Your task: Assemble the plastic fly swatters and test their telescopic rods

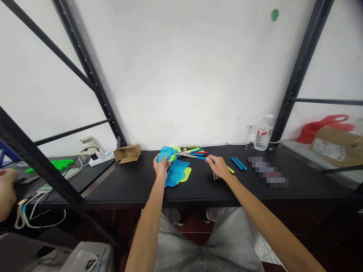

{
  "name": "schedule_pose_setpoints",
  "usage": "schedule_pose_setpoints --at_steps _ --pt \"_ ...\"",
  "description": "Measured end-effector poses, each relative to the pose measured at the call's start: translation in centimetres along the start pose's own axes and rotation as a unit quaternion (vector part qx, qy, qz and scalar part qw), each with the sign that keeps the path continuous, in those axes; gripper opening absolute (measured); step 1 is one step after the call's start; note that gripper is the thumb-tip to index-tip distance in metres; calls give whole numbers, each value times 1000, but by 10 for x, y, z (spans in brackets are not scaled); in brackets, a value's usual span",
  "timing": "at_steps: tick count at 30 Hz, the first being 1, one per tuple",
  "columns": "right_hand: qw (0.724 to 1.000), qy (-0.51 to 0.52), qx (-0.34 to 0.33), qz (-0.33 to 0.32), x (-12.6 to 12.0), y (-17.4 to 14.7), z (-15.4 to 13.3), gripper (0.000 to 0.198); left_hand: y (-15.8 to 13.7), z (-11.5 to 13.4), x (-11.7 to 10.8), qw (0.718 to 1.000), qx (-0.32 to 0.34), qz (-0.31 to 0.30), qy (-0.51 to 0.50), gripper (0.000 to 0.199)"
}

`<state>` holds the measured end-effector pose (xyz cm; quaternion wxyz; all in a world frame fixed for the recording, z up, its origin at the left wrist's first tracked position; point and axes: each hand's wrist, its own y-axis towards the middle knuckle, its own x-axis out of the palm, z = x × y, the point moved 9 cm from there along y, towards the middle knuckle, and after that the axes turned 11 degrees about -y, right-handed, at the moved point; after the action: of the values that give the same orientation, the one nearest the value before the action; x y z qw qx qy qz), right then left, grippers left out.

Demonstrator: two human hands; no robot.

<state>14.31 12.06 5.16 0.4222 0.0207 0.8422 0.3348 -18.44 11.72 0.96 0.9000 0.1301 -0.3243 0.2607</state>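
Observation:
My left hand (161, 167) is closed on the perforated blue head of a fly swatter (166, 153). At the other end of its thin metal rod, my right hand (217, 165) grips the blue handle. Several more fly swatters with coloured handles (200, 150) lie behind, near the wall. Loose blue swatter heads (173, 178) and a yellow-green swatter head (187, 173) overlap on the table below my left hand. Short metal rods (216, 176) and a yellow handle (230, 170) are partly covered by my right hand. Farther right lie blue handles (238, 163).
An opened cardboard box (127, 154) stands left on the black table (119, 185). A water bottle (263, 133) is at the back right, near a blurred patch. Black metal posts (302, 71) frame both sides. Another person's hand (7, 192) shows at the far left.

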Motion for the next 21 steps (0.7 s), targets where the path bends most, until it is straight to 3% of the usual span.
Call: schedule_pose_setpoints --at_steps 21 --pt "1000 -1 -5 1 0 0 -1 39 1 0 1 1000 17 -15 7 83"
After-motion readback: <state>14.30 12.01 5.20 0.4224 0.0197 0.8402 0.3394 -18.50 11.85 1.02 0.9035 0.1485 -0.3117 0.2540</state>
